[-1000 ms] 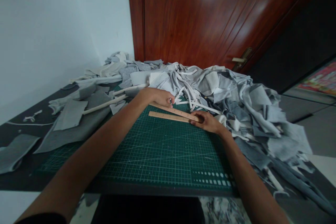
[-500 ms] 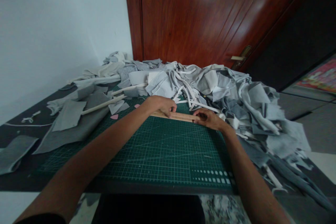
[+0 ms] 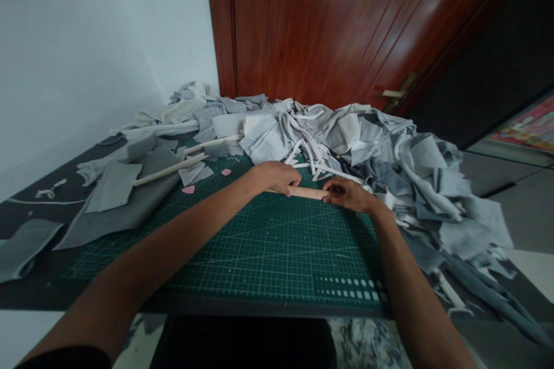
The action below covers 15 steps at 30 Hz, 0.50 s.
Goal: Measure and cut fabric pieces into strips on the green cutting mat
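A narrow wooden ruler [image 3: 306, 192] lies crosswise near the back of the green cutting mat [image 3: 268, 242]. My left hand [image 3: 279, 176] is closed on it from above, thumb and fingers on its left part. At its right end, my right hand [image 3: 350, 194] grips it with curled fingers. Both ends of the ruler are partly covered by my hands. Just behind them, white fabric strips [image 3: 333, 173] trail onto the mat. Two small pink pieces lie left of my left hand, one of them a pink chalk-like piece [image 3: 188, 189].
Grey and white fabric scraps [image 3: 266, 138] heap along the back of the dark table [image 3: 26, 294] and down its right side. Larger grey cloth pieces [image 3: 115, 184] lie at the left, with a thin white cord [image 3: 52, 191]. A brown door [image 3: 303, 29] stands behind.
My left hand has shifted to the right along the ruler, nearer my right hand. The ruler and my right hand have moved slightly right. The pink piece farther back shows more fully.
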{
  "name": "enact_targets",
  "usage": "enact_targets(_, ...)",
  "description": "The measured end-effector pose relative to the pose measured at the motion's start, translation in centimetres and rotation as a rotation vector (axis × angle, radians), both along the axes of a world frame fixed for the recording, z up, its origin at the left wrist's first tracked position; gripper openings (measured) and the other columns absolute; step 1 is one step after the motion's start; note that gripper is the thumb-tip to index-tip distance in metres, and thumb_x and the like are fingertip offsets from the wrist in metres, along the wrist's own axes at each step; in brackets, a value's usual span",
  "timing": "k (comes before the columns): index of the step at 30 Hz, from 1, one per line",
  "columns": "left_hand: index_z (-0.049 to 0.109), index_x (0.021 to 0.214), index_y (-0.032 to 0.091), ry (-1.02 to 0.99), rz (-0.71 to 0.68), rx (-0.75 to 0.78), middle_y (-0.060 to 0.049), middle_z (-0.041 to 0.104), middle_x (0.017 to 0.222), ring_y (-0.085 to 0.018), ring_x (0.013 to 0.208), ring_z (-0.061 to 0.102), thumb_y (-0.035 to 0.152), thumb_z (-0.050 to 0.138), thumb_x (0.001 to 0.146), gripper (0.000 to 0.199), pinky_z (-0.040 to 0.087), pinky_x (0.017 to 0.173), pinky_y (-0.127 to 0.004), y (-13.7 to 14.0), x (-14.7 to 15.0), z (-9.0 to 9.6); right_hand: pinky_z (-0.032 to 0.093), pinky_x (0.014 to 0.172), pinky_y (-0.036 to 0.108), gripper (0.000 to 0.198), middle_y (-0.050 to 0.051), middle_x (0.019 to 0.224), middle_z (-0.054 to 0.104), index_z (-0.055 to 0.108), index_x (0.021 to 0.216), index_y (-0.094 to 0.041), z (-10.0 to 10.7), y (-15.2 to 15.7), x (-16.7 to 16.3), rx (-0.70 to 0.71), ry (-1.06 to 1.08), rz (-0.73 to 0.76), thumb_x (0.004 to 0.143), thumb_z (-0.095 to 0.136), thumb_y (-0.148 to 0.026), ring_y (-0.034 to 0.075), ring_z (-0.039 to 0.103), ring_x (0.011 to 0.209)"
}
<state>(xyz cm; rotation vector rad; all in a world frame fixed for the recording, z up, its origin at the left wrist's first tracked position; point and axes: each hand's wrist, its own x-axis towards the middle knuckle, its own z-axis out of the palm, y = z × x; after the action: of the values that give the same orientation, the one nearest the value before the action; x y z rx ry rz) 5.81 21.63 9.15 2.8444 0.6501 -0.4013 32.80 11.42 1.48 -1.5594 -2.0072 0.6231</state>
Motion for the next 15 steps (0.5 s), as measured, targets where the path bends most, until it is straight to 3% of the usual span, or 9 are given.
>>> enact_targets(15,0.073,0.114,0.026,0.002,0.017,0.079,-0.006,0.075,0.111,-0.023,0.094,0.065,0.026,0.07,0.086,0.028,0.048,0.082,-0.033,0.07,0.2,-0.6,0.052,0.071,0.033,0.031,0.006,0.091,0.071,0.076,0.102,-0.021,0.14,-0.17,0.37,0.008,-0.088,-0.001,0.081,0.077,-0.044,0.02,0.063,0.079)
